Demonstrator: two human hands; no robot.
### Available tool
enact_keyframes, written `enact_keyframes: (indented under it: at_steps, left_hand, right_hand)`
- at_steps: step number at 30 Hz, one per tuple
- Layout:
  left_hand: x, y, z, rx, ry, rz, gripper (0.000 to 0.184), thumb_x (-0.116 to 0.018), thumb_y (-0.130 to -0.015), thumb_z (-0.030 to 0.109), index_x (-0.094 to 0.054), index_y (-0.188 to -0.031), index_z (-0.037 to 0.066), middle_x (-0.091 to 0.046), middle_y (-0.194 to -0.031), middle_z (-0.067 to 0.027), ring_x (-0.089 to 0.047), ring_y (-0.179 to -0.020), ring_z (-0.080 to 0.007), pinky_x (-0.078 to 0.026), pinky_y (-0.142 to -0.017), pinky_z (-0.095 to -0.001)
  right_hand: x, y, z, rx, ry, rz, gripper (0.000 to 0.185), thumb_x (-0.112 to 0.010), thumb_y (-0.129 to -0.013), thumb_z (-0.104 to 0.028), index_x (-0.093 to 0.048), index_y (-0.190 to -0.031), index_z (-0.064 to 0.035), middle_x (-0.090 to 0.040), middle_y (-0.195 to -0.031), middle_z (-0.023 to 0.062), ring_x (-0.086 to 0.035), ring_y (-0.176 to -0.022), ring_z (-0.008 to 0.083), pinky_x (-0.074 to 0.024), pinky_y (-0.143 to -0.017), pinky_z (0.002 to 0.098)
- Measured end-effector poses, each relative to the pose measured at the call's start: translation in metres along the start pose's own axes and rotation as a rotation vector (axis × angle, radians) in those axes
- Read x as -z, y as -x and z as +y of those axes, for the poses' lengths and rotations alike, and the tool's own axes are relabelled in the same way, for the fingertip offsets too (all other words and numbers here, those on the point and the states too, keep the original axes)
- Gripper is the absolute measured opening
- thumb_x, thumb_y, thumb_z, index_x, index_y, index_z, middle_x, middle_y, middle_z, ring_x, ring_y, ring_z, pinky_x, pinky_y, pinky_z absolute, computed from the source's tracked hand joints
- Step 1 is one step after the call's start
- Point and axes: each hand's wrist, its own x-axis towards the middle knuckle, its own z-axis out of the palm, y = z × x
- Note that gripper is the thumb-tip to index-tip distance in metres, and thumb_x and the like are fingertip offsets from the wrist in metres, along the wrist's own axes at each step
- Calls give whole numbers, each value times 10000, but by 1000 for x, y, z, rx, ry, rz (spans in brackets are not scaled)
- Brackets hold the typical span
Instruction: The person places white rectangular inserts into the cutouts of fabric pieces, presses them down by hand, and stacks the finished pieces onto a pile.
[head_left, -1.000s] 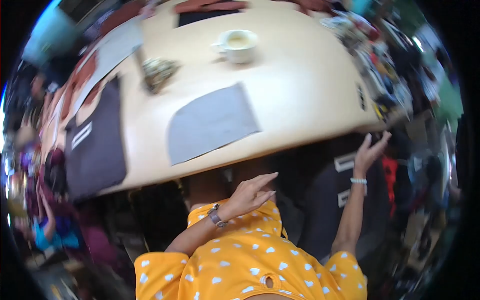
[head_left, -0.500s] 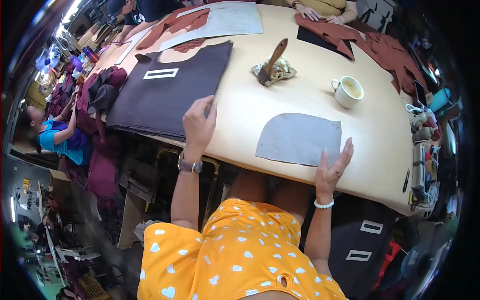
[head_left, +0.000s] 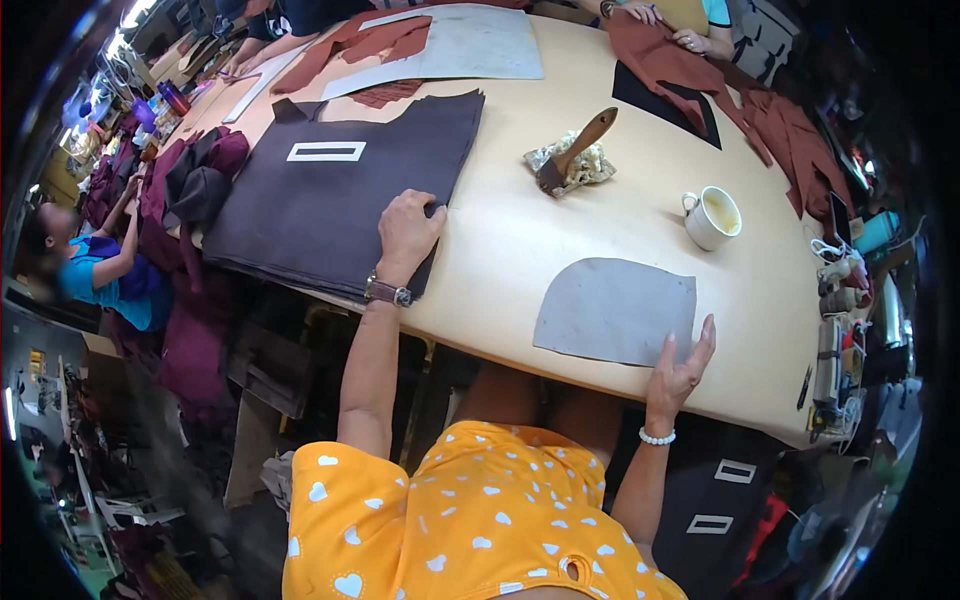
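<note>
My left hand is at the right edge of a stack of dark brown fabric pieces, its fingers curled in and closed on the edge of the fabric. A white rectangular frame patch is on the top piece. My right hand is open, thumb and fingers apart, at the lower right corner of a grey rounded panel lying flat near the table edge. Whether the right fingertips touch the panel I cannot tell.
A brush rests on a crumpled wrapper beyond the grey panel. A white cup with pale contents stands to its right. Co-workers handle rust-coloured fabric across the table. Tools and cords line the right edge.
My left hand has gone from open beside the stack to curled on its edge. My right hand stays open by the grey panel. The view has shifted slightly.
</note>
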Motion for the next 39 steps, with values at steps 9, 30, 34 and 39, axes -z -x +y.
enact_keyframes:
  at_steps: [9, 30, 34, 39]
  left_hand:
    - [-4, 1, -2, -33, -15, 30, 186, -609, -731, 184, -685, -812, 34, -659, -864, -128, -638, -774, -302, -508, -718, -371]
    - [16, -9, -33, 406, 865, -231, 238, -627, -778, 48, -602, -1004, -19, -680, -902, -119, -633, -783, -130, -479, -696, -227]
    - [35, 10, -26, 131, 454, -265, 261, -653, -768, 77, -620, -1006, -24, -672, -935, -118, -644, -840, -190, -493, -783, -261]
    - [67, 30, -23, -114, 118, -350, 257, -683, -705, 121, -653, -937, 15, -648, -1002, -121, -613, -932, -283, -477, -836, -329]
  right_hand:
    - [-1, 1, 1, 7, 16, -1, 542, -540, -818, -1, -344, -1320, 52, -372, -1361, 206, -332, -1277, 339, -246, -1068, 404]
    - [-1, 0, -2, 5, 30, 16, 521, -520, -844, -17, -336, -1324, 69, -425, -1314, 225, -392, -1242, 326, -273, -1051, 387]
    - [-2, 0, -3, 9, 33, 14, 517, -517, -855, -27, -333, -1328, 71, -436, -1307, 223, -402, -1237, 316, -273, -1049, 381]
    - [-2, 0, -1, 3, 26, 9, 517, -515, -857, -29, -331, -1330, 72, -436, -1309, 218, -404, -1237, 309, -275, -1048, 379]
